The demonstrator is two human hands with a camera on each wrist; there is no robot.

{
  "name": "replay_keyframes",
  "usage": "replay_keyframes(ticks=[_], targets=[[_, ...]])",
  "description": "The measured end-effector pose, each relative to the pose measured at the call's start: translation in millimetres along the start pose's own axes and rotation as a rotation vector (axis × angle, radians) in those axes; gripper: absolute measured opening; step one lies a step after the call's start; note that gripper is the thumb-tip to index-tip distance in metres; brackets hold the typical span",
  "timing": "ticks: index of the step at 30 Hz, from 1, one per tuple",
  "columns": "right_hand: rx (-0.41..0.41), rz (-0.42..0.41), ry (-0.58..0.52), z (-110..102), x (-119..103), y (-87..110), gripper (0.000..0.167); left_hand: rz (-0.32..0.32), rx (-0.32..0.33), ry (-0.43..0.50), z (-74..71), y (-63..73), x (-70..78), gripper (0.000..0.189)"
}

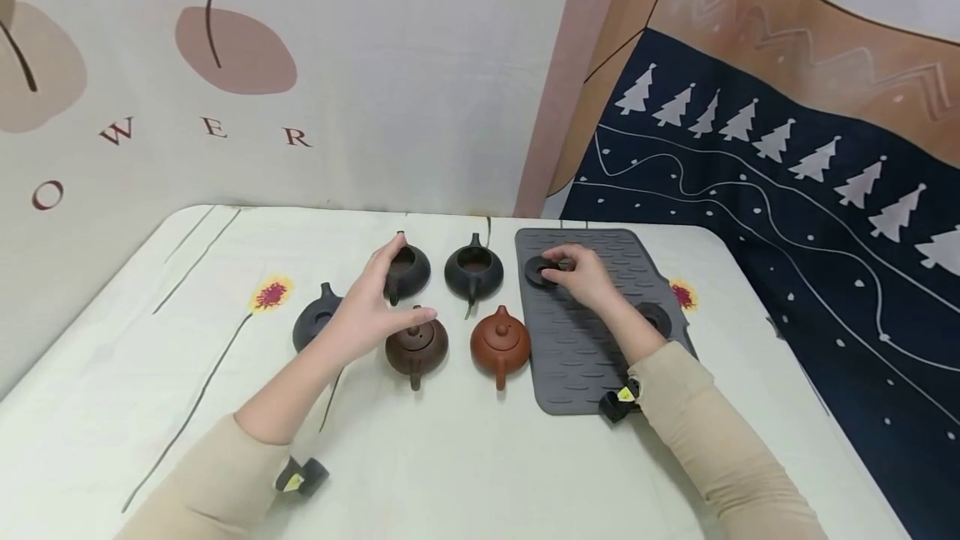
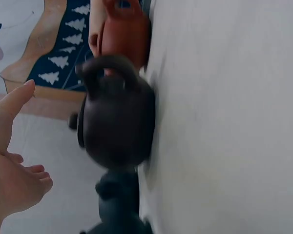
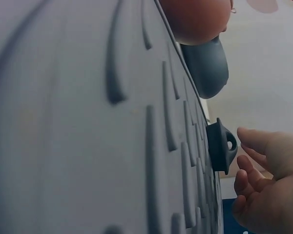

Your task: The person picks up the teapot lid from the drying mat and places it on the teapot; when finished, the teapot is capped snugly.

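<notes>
My left hand (image 1: pixel 369 312) hovers over the teapots, thumb and fingers spread apart and nothing in the grasp. Below its thumb sits a dark brown lidded teapot (image 1: pixel 417 350), and an uncovered black teapot (image 1: pixel 412 273) is partly hidden behind its fingers. At the grey ridged mat, my right hand (image 1: pixel 582 275) reaches over a black teapot lid (image 1: pixel 533 272). In the right wrist view that lid (image 3: pixel 219 147) lies on the mat with its looped knob up, a small gap from the loosely bent fingers (image 3: pixel 254 178).
Another uncovered black teapot (image 1: pixel 474 272) and a reddish-brown lidded teapot (image 1: pixel 500 345) stand left of the mat (image 1: pixel 570 373). A dark teapot (image 1: pixel 309 325) is partly behind the left wrist. A second black lid (image 1: pixel 656 317) lies on the mat by the right forearm.
</notes>
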State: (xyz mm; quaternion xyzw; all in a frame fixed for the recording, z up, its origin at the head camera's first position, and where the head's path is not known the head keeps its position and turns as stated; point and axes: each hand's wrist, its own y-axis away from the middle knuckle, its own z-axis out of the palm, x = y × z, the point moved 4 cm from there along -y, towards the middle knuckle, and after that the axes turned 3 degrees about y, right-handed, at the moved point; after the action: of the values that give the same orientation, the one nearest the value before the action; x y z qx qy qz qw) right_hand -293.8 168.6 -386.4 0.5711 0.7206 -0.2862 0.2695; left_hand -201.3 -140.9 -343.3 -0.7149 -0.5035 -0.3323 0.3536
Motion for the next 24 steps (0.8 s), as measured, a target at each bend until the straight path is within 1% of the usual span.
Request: replay_keyframes(ticks=[3,6,12,14,19,24], targets=[[0.000,0.003,0.018,2,1,-0.7,0.030,0.007,-0.006,-0.017,-7.8,-2.3,-5.1,0.107],[-0.003,0.009,0.029,3,2,-1.3,0.030,0.002,-0.012,-0.037,-14.7,-5.3,-10.1,0.108],[-0.005,0.020,0.029,6,4,-2.2,0.029,-0.040,-0.043,-0.032,-27.4,-13.5,-22.9,0.108],[-0.001,0.018,0.033,7,5,-3.0,0.028,-0.046,-0.058,-0.027,-31.4,-16.5,-27.1,0.108],[0.013,0.019,0.033,9,8,-4.3,0.026,-0.053,-0.100,-0.030,-38.3,-24.3,-35.9,0.109],[0.030,0.017,0.037,10,8,-4.7,0.024,-0.059,-0.136,-0.042,-41.1,-32.5,-44.5,0.107]])
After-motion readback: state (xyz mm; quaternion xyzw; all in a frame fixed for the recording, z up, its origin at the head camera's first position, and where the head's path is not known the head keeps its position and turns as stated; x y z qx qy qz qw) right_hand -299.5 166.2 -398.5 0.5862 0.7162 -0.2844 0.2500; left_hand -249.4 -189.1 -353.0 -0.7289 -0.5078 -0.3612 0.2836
